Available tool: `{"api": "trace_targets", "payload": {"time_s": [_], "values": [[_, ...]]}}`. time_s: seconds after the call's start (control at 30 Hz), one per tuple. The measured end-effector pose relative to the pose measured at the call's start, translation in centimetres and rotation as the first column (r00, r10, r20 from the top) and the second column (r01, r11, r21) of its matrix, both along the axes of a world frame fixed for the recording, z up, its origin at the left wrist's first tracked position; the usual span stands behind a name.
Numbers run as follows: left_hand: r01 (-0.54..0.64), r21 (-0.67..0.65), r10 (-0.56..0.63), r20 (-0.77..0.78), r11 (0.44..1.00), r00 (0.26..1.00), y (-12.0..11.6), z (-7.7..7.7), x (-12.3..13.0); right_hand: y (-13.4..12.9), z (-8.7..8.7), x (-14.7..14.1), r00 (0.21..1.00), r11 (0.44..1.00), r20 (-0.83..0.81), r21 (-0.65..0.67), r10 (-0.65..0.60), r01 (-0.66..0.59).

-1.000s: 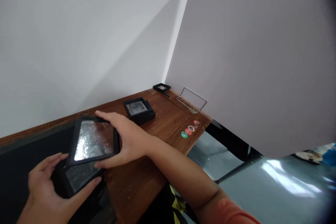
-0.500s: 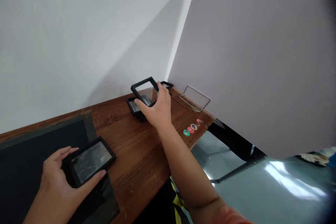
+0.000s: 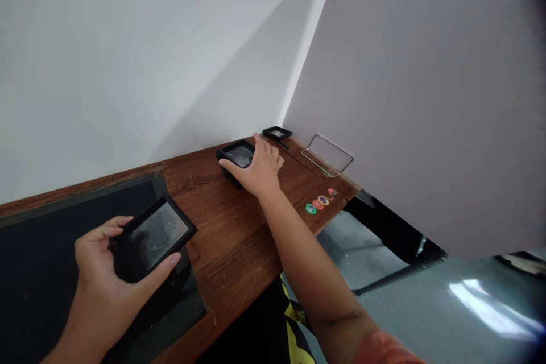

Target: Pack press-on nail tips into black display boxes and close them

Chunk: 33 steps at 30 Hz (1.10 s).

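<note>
Black rectangular frame (image 3: 181, 218), mottled pane (image 3: 160, 234)

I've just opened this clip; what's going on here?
A person is handling black frames with clear panels at a wooden table. The left hand holds one black frame, tilted, over a dark mat. Farther off, the right hand spans a second frame, thumb and fingers at its edges; whether it grips it firmly can't be told. Another frame lies in the far corner, near a wire stand.
</note>
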<state>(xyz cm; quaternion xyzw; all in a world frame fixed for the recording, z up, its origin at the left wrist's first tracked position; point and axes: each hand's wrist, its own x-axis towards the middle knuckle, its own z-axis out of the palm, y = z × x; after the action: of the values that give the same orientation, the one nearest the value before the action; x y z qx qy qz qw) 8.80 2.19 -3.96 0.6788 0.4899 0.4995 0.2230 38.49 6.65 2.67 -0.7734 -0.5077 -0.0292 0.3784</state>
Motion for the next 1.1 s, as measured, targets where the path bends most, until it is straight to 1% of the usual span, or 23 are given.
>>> {"api": "trace_targets", "payload": {"time_s": [0.07, 0.13, 0.17, 0.23, 0.27, 0.3, 0.33, 0.37, 0.4, 0.47, 0.53, 0.57, 0.6, 0.63, 0.7, 0.77, 0.83, 0.93, 0.97, 1.03, 1.1], "values": [[0.117, 0.020, -0.118, 0.102, 0.993, 0.988, -0.1, 0.4, 0.1, 0.1, -0.2, 0.0, 1.000, 1.000, 0.018, 0.025, -0.003, 0.002], [0.176, 0.026, -0.178, 0.201, 0.984, 0.963, -0.1, 0.7, 0.2, 0.0, -0.2, -0.1, 0.999, 0.997, 0.041, 0.071, -0.012, 0.009], [0.181, 0.030, -0.183, 0.253, 0.983, 0.950, -0.2, 0.8, 0.2, -0.1, -0.1, -0.2, 0.998, 0.995, 0.056, 0.103, -0.017, 0.011], [0.155, 0.051, -0.163, 0.344, 0.987, 0.925, -0.2, 1.0, 0.1, -0.7, 0.3, -0.8, 0.994, 0.982, 0.106, 0.191, -0.016, -0.004], [0.139, 0.054, -0.149, 0.383, 0.989, 0.912, -0.2, 1.1, 0.1, -1.1, 0.5, -1.2, 0.989, 0.970, 0.145, 0.241, 0.006, -0.041], [0.134, 0.033, -0.135, 0.433, 0.990, 0.891, -0.2, 1.1, 0.1, -1.6, 0.7, -1.8, 0.980, 0.950, 0.191, 0.293, 0.051, -0.106], [0.138, -0.002, -0.120, 0.488, 0.990, 0.864, -0.2, 1.2, 0.1, -2.1, 0.8, -2.5, 0.961, 0.920, 0.243, 0.333, 0.130, -0.209], [0.146, -0.039, -0.102, 0.541, 0.989, 0.835, -0.3, 1.2, 0.1, -2.6, 0.9, -3.3, 0.926, 0.877, 0.296, 0.347, 0.232, -0.331], [0.158, -0.071, -0.088, 0.586, 0.985, 0.806, -0.4, 1.2, 0.1, -3.1, 0.8, -4.1, 0.873, 0.824, 0.347, 0.337, 0.341, -0.456], [0.185, -0.112, -0.070, 0.647, 0.976, 0.759, -0.6, 1.3, 0.2, -3.8, 0.3, -5.8, 0.731, 0.710, 0.413, 0.239, 0.543, -0.663], [0.200, -0.109, -0.081, 0.653, 0.974, 0.753, -1.0, 1.4, 0.4, -4.1, -0.7, -7.3, 0.594, 0.598, 0.416, 0.137, 0.689, -0.790], [0.212, -0.110, -0.089, 0.656, 0.971, 0.750, -1.3, 1.5, 0.6, -4.1, -1.2, -7.9, 0.549, 0.555, 0.403, 0.114, 0.732, -0.824], [0.223, -0.114, -0.096, 0.656, 0.968, 0.748, -1.5, 1.6, 0.7, -4.1, -1.8, -8.5, 0.526, 0.527, 0.387, 0.113, 0.758, -0.842], [0.240, -0.118, -0.106, 0.656, 0.964, 0.748, -1.8, 1.6, 0.8, -4.1, -2.3, -9.0, 0.519, 0.513, 0.371, 0.122, 0.770, -0.850], [0.309, -0.129, -0.151, 0.661, 0.942, 0.735, -2.3, 1.6, 1.0, -3.8, -3.1, -9.8, 0.527, 0.507, 0.351, 0.154, 0.774, -0.848], [0.414, -0.124, -0.230, 0.674, 0.902, 0.702, -2.7, 1.4, 1.0, -3.6, -3.5, -10.1, 0.526, 0.499, 0.341, 0.170, 0.779, -0.850], [0.496, -0.102, -0.307, 0.674, 0.863, 0.672, -2.8, 1.0, 0.9, -3.5, -3.6, -10.2, 0.521, 0.491, 0.340, 0.176, 0.783, -0.853], [0.535, -0.080, -0.371, 0.634, 0.841, 0.678, -2.7, 0.7, 0.4, -3.5, -3.5, -10.1, 0.524, 0.487, 0.335, 0.192, 0.783, -0.852], [0.556, -0.074, -0.397, 0.624, 0.828, 0.674, -2.6, 0.7, 0.3, -3.5, -3.5, -10.0, 0.519, 0.476, 0.330, 0.205, 0.789, -0.855], [0.595, -0.057, -0.449, 0.601, 0.801, 0.662, -2.5, 1.0, 0.1, -3.5, -3.5, -9.8, 0.496, 0.436, 0.297, 0.245, 0.816, -0.866], [0.593, -0.047, -0.475, 0.550, 0.804, 0.687, -2.2, 1.3, 0.0, -3.5, -3.6, -9.6, 0.482, 0.414, 0.202, 0.301, 0.853, -0.859]]}}
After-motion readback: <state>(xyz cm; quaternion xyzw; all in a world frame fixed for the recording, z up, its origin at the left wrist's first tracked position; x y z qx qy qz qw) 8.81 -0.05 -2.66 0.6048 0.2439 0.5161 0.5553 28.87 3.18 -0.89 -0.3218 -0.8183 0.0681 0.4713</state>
